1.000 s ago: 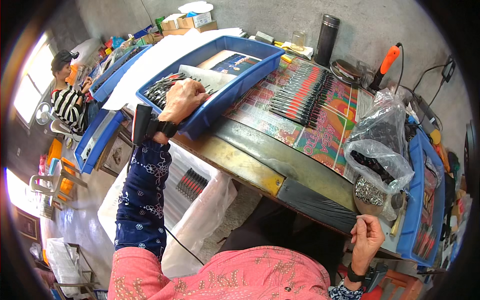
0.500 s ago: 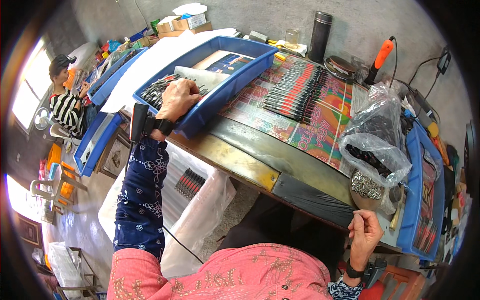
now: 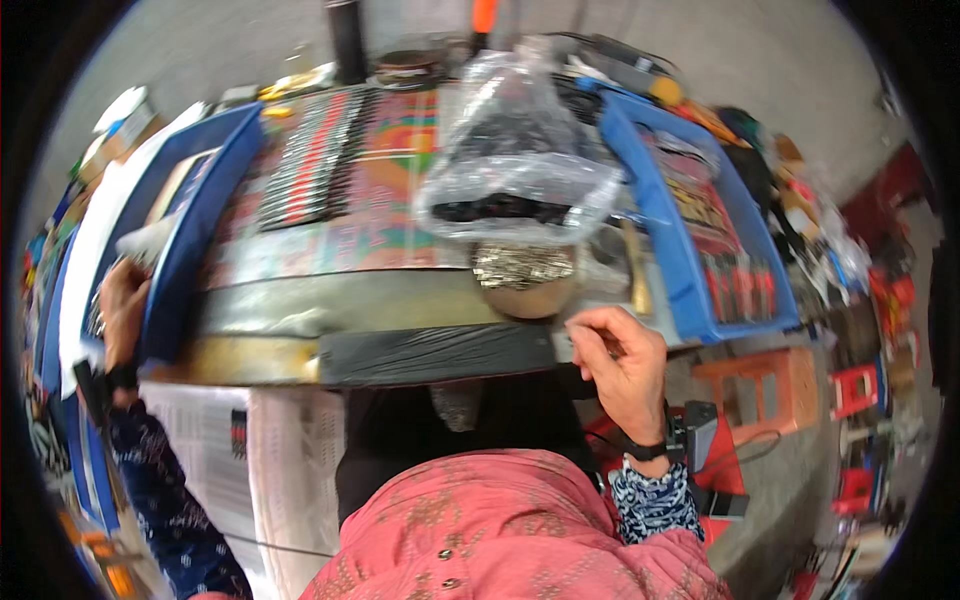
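Observation:
My left hand [image 3: 123, 312] dips into the blue tray [image 3: 208, 205] at the far left, over thin dark and silvery pieces. Its fingers are curled, and what they grip is blurred. By the table's front edge, my right hand [image 3: 622, 365] has its fingers bent and the thumb close to the forefinger; anything pinched there is too small to make out. Just beyond it stands a round bowl [image 3: 525, 300] of small shiny metal parts. Behind the bowl lies a clear plastic bag [image 3: 510, 140] with black pieces inside. Red-and-black pen-like pieces [image 3: 312, 160] lie in a row on the printed table cover.
A second blue tray [image 3: 705, 325] at the right holds bagged and red-black pieces. Black wrapping [image 3: 440, 354] covers part of the front edge. A dark cylinder [image 3: 346, 45] and an orange-handled tool [image 3: 484, 18] stand at the back. Below right are orange [image 3: 768, 395] and red stools.
My view has swung right, so the table sits further left and the other person is out of sight. My left hand stays at its tray; my right hand remains by the front edge near the bowl.

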Motion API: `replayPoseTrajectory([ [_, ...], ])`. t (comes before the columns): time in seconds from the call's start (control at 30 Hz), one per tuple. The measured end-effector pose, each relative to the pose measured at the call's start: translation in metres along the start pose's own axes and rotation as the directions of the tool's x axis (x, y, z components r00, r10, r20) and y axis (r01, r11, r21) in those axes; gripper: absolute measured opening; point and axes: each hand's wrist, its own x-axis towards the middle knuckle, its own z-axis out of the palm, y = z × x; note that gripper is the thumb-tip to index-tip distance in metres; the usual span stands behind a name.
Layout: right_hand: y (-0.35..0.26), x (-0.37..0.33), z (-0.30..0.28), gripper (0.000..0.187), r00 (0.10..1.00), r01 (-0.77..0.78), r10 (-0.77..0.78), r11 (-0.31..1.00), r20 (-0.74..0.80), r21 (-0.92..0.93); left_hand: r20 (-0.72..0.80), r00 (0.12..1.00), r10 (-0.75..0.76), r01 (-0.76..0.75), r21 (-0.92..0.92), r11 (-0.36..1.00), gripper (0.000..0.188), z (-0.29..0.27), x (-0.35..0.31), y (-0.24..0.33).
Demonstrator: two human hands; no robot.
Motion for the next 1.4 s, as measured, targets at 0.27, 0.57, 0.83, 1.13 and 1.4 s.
replayPoseTrajectory([
  [0.27,0.007,0.022,-0.077,0.01,0.937,0.117,-0.212,0.94,-0.277,-0.321,-0.018,0.999,-0.036,0.036,-0.017,0.999,0.029,0.002,0.007,-0.043],
  [0.57,0.035,0.057,-0.161,0.015,0.94,0.029,-0.251,0.733,-0.23,-0.679,-0.373,0.928,-0.008,-0.004,-0.032,0.999,0.031,0.0,0.0,-0.051],
  [0.83,0.07,0.084,-0.19,0.024,0.98,0.179,-0.174,0.565,0.096,-0.805,-0.389,0.918,-0.082,-0.076,-0.374,0.924,0.034,-0.003,-0.03,0.014],
  [1.13,0.078,0.094,-0.196,0.031,0.978,0.194,-0.032,0.485,0.204,-0.853,-0.277,0.96,0.031,-0.169,-0.491,0.854,0.03,0.006,-0.067,0.136],
  [1.4,0.062,0.093,-0.192,0.028,0.997,0.051,-0.003,0.755,0.074,-0.653,-0.006,1.0,-0.012,0.004,-0.732,0.681,0.027,0.004,-0.09,0.21],
])
